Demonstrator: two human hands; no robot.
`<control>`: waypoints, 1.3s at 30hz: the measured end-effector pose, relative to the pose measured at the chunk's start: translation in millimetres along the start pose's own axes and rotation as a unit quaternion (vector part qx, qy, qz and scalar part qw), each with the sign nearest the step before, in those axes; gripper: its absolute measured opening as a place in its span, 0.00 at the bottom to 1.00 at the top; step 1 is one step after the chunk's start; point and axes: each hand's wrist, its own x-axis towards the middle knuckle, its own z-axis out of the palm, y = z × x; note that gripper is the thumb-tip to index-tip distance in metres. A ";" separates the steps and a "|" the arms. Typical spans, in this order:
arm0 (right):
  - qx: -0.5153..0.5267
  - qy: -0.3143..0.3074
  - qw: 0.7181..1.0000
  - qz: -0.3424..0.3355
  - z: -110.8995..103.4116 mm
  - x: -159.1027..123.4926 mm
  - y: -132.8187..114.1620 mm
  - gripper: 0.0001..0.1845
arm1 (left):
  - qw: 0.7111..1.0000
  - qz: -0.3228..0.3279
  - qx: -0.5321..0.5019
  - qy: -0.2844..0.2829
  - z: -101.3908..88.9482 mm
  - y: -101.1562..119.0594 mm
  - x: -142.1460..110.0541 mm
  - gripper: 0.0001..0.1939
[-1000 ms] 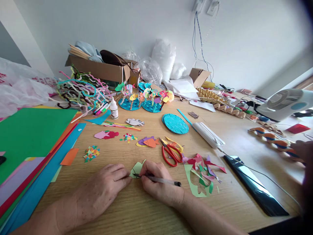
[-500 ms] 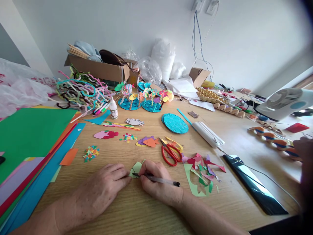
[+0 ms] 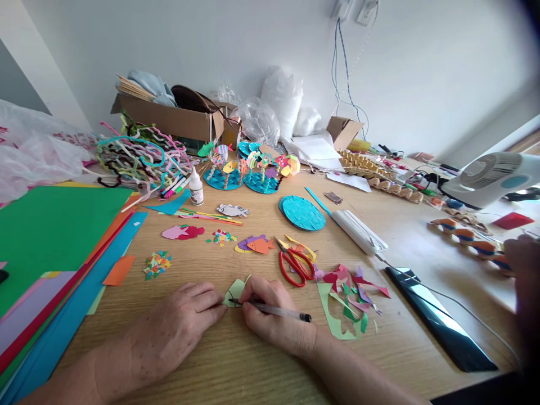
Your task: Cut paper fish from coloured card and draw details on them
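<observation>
A light green paper cutout lies on the wooden table, partly covered by my fingers. My right hand is closed around a pen with a clear barrel and a black end. The pen tip touches the cutout, where a dark curved line shows. My left hand lies flat with its fingertips at the cutout's left edge. Beyond my right hand are red-handled scissors, lying partly spread. Orange and purple paper fish overlap near the scissors. Pink and red paper fish lie farther left.
Paper scraps spread right of my hands, beside a shiny black device. Coloured sheets fill the left side. A glue bottle, blue discs and a white power strip stand farther back. A person's hand shows at right.
The pen has shifted very slightly, its tip staying on the green cutout. My left hand stays in place.
</observation>
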 end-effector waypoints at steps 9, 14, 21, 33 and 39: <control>-0.001 -0.013 1.000 0.009 -0.8 0.1 -0.8 0.06 | 1.000 0.001 -0.004 0.024 0.6 0.1 0.5 0.25; -0.010 -0.006 1.000 0.011 -1.5 -0.2 -2.0 0.06 | 1.000 0.000 -0.003 0.026 -0.2 0.0 -0.1 0.24; -0.004 -0.006 1.000 0.010 -1.5 0.4 -2.0 0.05 | 1.000 0.000 0.001 0.015 0.9 -0.4 -1.0 0.25; -0.023 -0.006 1.000 0.009 -0.4 0.1 -2.3 0.05 | 1.000 -0.009 -0.009 -0.001 0.0 0.3 -1.1 0.24; -0.020 -0.004 1.000 0.006 0.2 0.0 0.7 0.05 | 1.000 -0.007 -0.009 0.019 -0.4 -0.1 -1.8 0.24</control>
